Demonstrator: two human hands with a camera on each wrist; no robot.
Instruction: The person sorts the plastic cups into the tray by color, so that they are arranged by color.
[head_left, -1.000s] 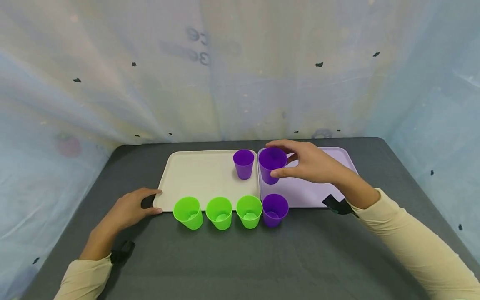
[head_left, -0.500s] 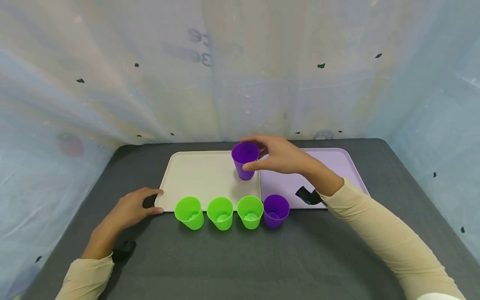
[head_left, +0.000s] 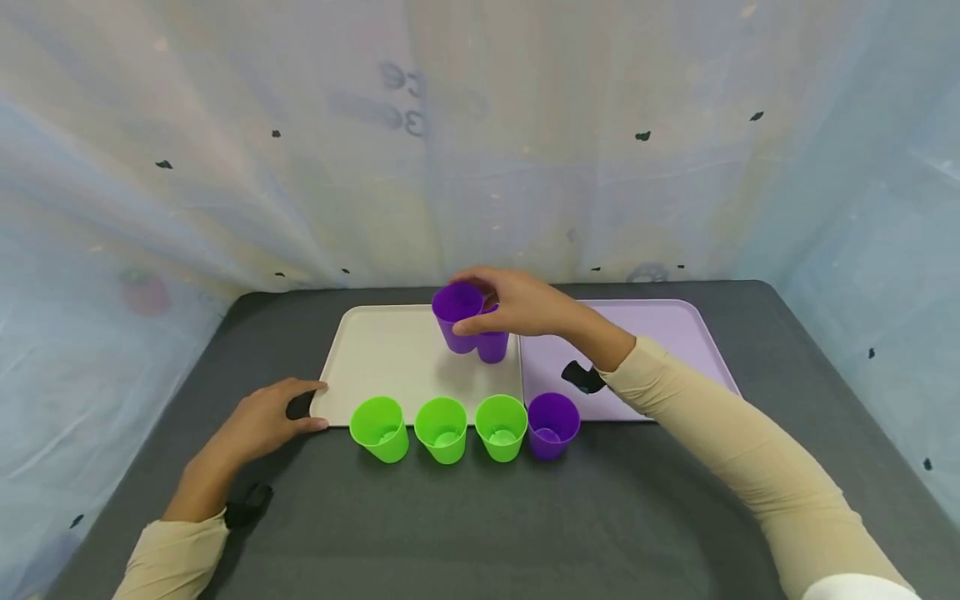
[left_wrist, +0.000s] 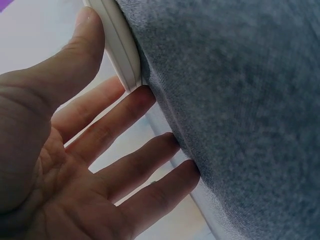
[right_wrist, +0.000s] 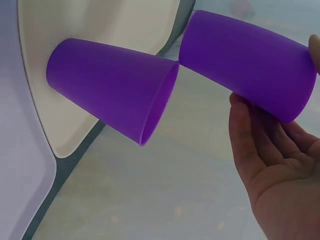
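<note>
In the head view, the right hand (head_left: 521, 307) grips a round purple plastic cup (head_left: 454, 312) — it has moved left, now over the flat cream tray (head_left: 375, 346), beside a standing purple cup (head_left: 492, 347). Its mouth points up.

Left wrist view: the left hand (left_wrist: 85, 145) has loosely stretched fingers, touching the tray's edge.

Right wrist view: the held cup lies sideways — long way left to right, wide end by the fingers.

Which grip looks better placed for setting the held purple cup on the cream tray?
Probably the right grip: it holds the purple cup over the cream tray. The left grip touches that tray's left edge, away from the cup.
</note>
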